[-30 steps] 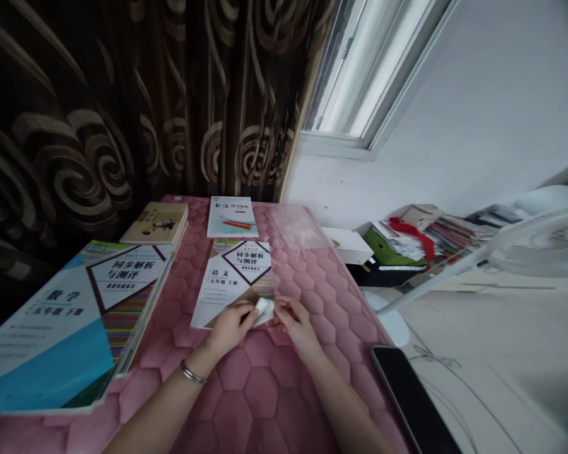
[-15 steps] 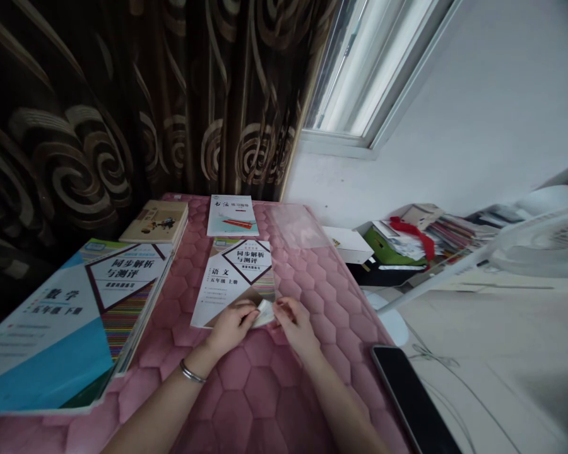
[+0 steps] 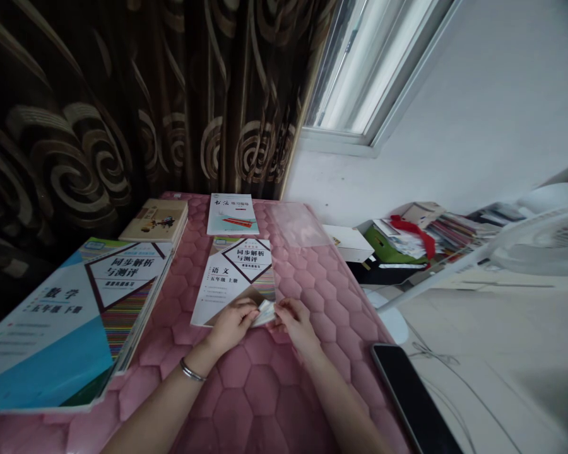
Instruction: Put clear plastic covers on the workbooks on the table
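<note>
A white workbook with a diamond title panel [image 3: 239, 268] lies on the pink quilted surface [image 3: 265, 384]. At its near right corner, both my hands pinch a small folded whitish piece [image 3: 265, 311], perhaps clear film or paper. My left hand [image 3: 231, 325], with a bracelet at the wrist, holds it from the left. On the other side, my right hand [image 3: 296, 323] has its fingers closed on the piece's right edge.
A stack of large workbooks [image 3: 71, 315] sits at left, a thick book [image 3: 156, 221] and a thin booklet [image 3: 231, 214] behind. A clear plastic sheet [image 3: 299, 226] lies at back right. A dark phone [image 3: 414, 400] lies at the right edge. A white fan [image 3: 534, 243] and clutter stand beyond.
Both hands stay at the workbook's corner, shifting only slightly as the fingers work the small piece. Nothing else has moved.
</note>
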Action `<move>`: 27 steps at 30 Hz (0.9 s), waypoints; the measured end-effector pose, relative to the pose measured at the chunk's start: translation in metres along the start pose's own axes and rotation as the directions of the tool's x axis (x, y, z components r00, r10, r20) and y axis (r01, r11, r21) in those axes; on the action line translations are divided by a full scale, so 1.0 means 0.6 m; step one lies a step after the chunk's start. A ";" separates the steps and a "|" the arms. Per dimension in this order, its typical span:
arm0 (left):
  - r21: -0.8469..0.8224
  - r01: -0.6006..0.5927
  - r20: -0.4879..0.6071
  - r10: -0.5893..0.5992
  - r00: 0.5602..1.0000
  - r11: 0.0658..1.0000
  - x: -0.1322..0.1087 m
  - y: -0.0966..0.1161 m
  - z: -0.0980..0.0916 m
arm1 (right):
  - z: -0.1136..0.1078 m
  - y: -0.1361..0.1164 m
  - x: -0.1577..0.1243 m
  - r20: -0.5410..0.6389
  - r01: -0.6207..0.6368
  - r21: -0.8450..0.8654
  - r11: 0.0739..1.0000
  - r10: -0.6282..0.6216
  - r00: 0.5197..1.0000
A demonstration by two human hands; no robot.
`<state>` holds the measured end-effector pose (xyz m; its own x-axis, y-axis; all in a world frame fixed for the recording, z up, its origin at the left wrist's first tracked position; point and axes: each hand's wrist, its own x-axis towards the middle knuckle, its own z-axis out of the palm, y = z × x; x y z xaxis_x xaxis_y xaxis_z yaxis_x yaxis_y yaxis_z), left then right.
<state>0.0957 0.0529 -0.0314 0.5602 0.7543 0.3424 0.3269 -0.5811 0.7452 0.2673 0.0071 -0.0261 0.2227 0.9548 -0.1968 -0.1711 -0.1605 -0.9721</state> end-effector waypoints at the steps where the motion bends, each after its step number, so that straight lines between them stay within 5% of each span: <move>1: -0.003 0.002 -0.003 -0.002 1.000 1.000 0.000 0.001 0.000 | 0.000 -0.001 0.000 0.004 -0.002 0.002 1.000 0.002 1.000; 27: 0.012 -0.020 -0.046 0.021 0.999 1.000 0.000 0.008 0.002 | -0.004 0.002 -0.006 0.096 0.037 0.092 0.995 -0.046 0.994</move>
<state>0.0985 0.0498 -0.0285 0.5315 0.7553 0.3834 0.3248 -0.5997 0.7313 0.2684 0.0028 -0.0266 0.1375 0.9807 -0.1390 -0.2508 -0.1013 -0.9627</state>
